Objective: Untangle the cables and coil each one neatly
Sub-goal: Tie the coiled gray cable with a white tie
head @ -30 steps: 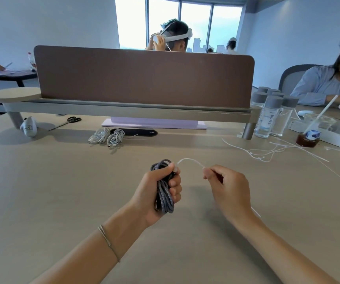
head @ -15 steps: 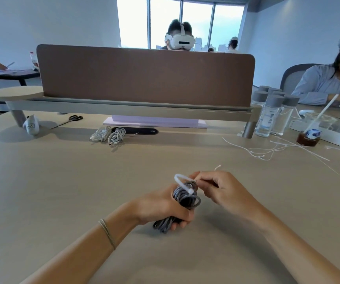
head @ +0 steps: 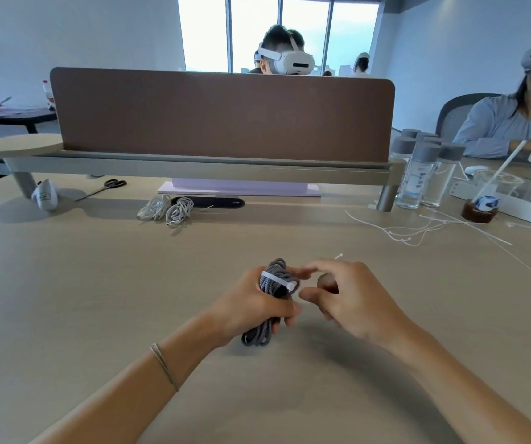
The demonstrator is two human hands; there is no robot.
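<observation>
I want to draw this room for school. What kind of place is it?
Probably a shared office or workroom. A long desk has a brown divider screen across it, a person opposite wears a white headset, and big windows show a city outside.

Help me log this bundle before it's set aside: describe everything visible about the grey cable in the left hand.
The grey cable looks braided, with a woven fabric-like sheath, and is gathered into a long coil of several loops. A white zip tie cinches it near the upper end. The left hand grips its middle, loops poking out above and below the fist, just above the table. The right hand is beside the tie; whether it touches is unclear.
</observation>
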